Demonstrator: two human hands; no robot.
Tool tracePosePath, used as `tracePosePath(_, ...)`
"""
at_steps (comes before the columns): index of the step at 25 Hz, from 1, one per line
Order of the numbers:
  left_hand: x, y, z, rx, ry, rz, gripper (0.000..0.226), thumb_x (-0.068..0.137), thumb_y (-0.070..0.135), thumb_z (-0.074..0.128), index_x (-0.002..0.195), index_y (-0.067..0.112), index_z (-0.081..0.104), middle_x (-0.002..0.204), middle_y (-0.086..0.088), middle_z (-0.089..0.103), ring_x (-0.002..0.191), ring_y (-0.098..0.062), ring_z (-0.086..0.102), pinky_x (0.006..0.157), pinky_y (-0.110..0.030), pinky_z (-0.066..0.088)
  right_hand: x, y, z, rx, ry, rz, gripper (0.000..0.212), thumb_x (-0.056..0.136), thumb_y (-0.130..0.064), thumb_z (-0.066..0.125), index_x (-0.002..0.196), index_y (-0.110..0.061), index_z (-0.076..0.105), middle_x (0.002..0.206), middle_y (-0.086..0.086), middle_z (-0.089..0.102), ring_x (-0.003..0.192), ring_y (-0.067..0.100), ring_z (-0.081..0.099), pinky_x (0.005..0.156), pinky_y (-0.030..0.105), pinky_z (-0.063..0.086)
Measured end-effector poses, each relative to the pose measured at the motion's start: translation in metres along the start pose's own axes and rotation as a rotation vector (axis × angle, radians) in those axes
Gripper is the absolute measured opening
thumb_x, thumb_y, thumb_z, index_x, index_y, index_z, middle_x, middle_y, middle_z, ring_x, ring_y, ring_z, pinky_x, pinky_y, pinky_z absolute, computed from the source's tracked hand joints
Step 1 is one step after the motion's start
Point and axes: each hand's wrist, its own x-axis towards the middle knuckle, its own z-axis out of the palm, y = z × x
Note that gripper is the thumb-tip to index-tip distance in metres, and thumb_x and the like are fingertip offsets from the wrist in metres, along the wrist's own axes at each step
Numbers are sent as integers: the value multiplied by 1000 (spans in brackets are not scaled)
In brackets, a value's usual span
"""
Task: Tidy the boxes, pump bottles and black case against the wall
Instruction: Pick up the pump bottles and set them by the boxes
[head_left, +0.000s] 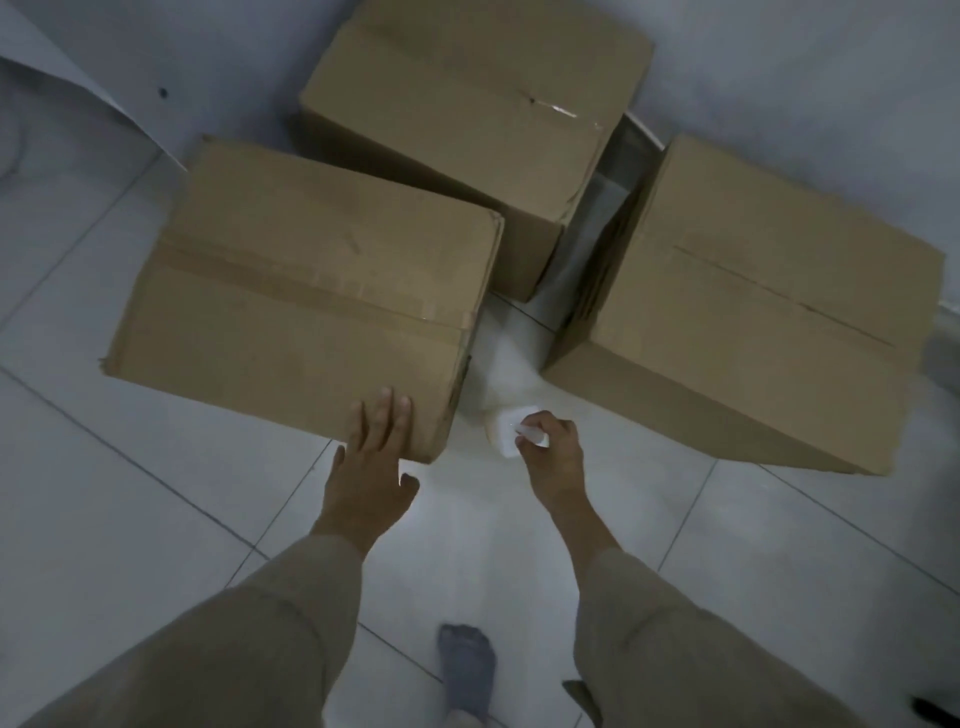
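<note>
Three brown cardboard boxes stand on the tiled floor. The nearest one (306, 296) is at the left, a second (467, 130) stands behind it against the wall, and a third (743, 306) is at the right. My left hand (371, 457) rests with straight fingers on the near right corner of the nearest box. My right hand (548, 447) grips the pump head of a white pump bottle (506, 434) that sits low in the gap between the boxes. The bottle's body is washed out against the white floor. No black case shows.
A grey wall (779, 67) runs behind the boxes. A pale sheet (62, 88) leans at the upper left. A shiny strip (618, 171) fills the gap between the back and right boxes. My socked foot (465, 670) is on the tiles (130, 519) below.
</note>
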Motion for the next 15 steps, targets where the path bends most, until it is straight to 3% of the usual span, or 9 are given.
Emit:
tracePosePath(3, 1, -3, 4, -20, 2, 9, 92, 83, 23, 54, 146, 23, -14, 156, 10, -19, 145, -24, -17, 99, -36, 43, 14, 8, 12, -5, -19, 77, 23, 86, 0, 55, 109, -1, 60, 106, 9, 39, 93, 24, 48, 64, 7, 29)
tracePosePath(6, 4, 0, 4, -23, -8, -10, 98, 79, 19, 53, 142, 24, -22, 147, 16, -27, 143, -20, -23, 82, -27, 46, 23, 13, 22, -24, -49, 156, 26, 88, -4, 55, 114, -3, 59, 120, 17, 45, 108, 32, 52, 71, 8, 27)
tracePosePath(10, 7, -7, 14, -25, 11, 13, 106, 73, 18, 57, 141, 35, -23, 153, 10, -19, 138, -20, -25, 94, -34, 46, 26, 11, 25, -24, -70, 207, 33, 91, -7, 51, 123, -10, 55, 127, 21, 46, 112, 32, 52, 71, 8, 27)
tracePosePath(12, 8, -7, 13, -3, -2, 16, 103, 73, 20, 57, 145, 29, -17, 154, 10, -18, 142, -25, -23, 101, -37, 41, 26, 4, 21, 4, -83, 212, 37, 91, -9, 51, 128, -11, 50, 131, 20, 44, 115, 30, 51, 73, 9, 28)
tracePosePath(15, 5, -3, 2, -28, -6, -14, 92, 79, 23, 54, 147, 27, -7, 152, 17, -16, 146, -22, -13, 98, -39, 43, 15, -11, 14, 52, -127, 185, 41, 93, -10, 49, 133, -13, 43, 137, 16, 37, 120, 28, 46, 85, 16, 32)
